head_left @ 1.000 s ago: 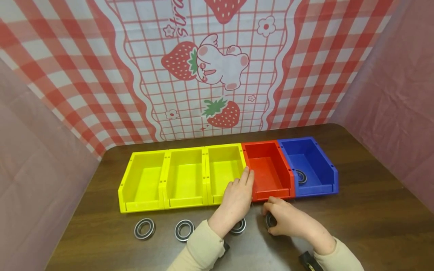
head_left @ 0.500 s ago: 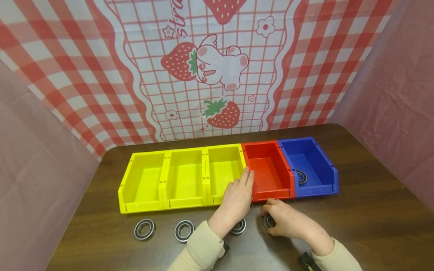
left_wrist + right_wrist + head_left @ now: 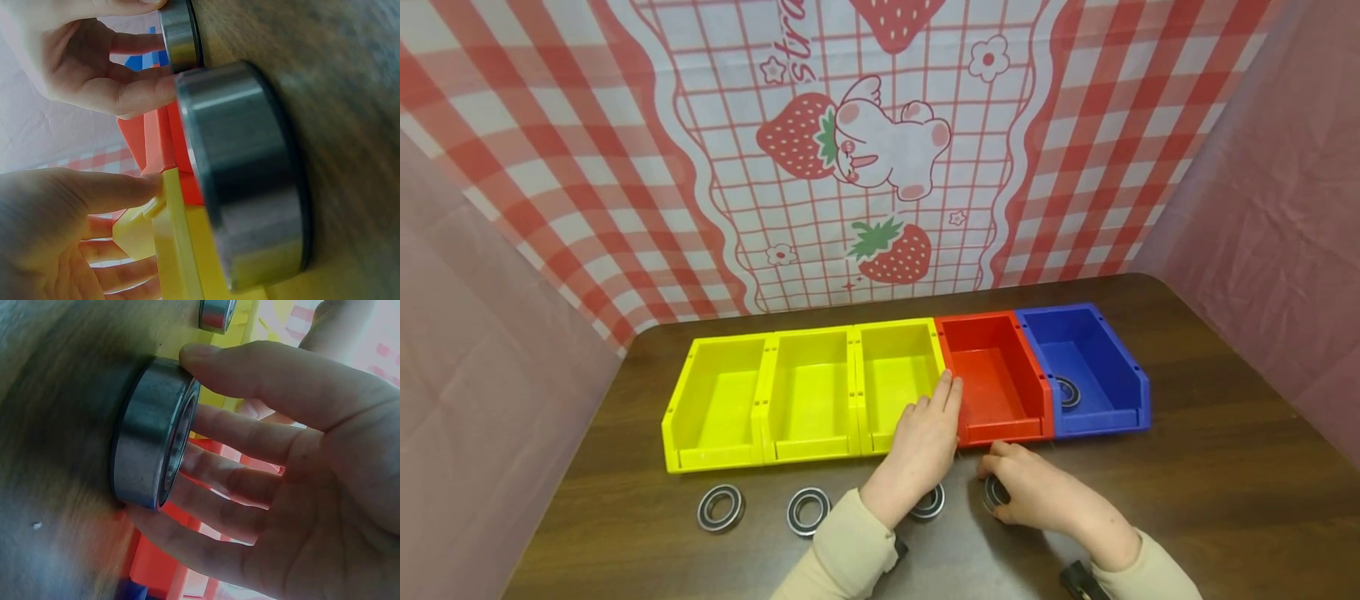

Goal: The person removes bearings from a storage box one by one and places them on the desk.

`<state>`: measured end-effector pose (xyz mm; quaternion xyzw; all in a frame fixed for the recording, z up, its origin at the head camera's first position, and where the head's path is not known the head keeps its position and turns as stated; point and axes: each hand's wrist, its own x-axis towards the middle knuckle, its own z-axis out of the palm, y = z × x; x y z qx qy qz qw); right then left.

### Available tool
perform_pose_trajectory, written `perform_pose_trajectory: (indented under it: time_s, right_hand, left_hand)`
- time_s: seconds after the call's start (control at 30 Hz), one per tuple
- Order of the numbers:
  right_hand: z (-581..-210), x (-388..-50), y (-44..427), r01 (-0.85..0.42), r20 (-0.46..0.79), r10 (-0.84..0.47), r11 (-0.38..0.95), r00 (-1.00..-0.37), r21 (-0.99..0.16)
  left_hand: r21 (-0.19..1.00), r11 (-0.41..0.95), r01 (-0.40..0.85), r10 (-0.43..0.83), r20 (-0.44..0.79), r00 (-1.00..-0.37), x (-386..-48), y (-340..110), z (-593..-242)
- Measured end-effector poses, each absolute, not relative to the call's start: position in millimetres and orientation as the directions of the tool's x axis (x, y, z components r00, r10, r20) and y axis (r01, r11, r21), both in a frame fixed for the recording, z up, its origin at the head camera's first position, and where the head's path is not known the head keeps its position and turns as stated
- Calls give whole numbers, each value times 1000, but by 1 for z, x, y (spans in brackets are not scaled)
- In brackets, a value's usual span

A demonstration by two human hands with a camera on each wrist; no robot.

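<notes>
My right hand (image 3: pixel 1041 487) curls its thumb and fingers round a ball bearing (image 3: pixel 990 493) on the table in front of the red bin (image 3: pixel 992 383). The right wrist view shows that bearing (image 3: pixel 147 437) standing close between thumb and fingertips. My left hand (image 3: pixel 922 437) rests with straight fingers on the edge where the rightmost yellow bin (image 3: pixel 897 354) meets the red one. In the left wrist view its thumb touches a yellow corner. Another bearing (image 3: pixel 937 507) lies beside the left wrist, partly hidden by it, and looms large as a bearing (image 3: pixel 244 175) in the left wrist view.
Two more bearings lie further left, one bearing (image 3: pixel 703 510) at the far left and one bearing (image 3: pixel 793 511) by the left sleeve. Two other yellow bins (image 3: pixel 808 383) continue the row leftward. A blue bin (image 3: pixel 1093 367) at the right end holds a bearing (image 3: pixel 1074 393).
Over the last second the right hand and its bearing have shifted very slightly left. The left hand, bins and other bearings look unmoved.
</notes>
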<state>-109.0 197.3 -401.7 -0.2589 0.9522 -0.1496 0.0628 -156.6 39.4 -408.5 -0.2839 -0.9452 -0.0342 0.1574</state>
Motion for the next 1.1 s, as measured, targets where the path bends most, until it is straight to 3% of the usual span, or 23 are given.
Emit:
perform_pose_trajectory:
  time_s: [0.43,1.1]
  right_hand:
    - [-405,-109,200,-515,5,-539,802,-842,-301]
    - [-402,-107,201,-486,-52,-530,809,-846,-330]
  left_hand:
    - [-38,836,547,529,321,-786,-156,39,-407]
    - [-30,833,552,532,318,-785,-156,39,-408]
